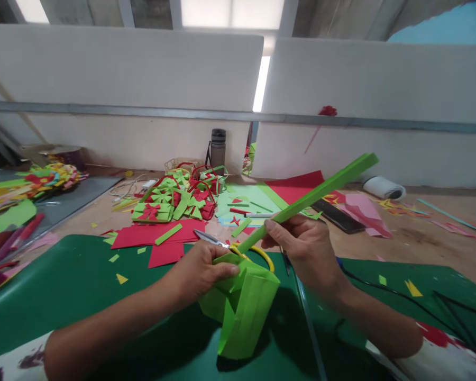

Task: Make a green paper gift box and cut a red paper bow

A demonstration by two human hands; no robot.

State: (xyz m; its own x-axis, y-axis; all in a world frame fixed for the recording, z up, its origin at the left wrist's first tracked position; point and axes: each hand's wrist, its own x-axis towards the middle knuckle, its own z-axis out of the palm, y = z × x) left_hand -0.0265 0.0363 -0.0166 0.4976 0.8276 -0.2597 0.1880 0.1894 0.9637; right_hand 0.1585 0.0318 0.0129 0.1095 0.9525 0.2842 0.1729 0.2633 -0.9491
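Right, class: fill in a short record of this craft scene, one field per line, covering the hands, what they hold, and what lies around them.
Left hand: grips the rim of a green paper basket
Right hand: pinches a long green paper strip, tilted up to the right
Strip's lower end: at the basket's rim
Scissors: yellow handles, lying behind the basket
Work surface: dark green mat
Behind: red paper sheets, a pile of red and green paper baskets, a grey bottle
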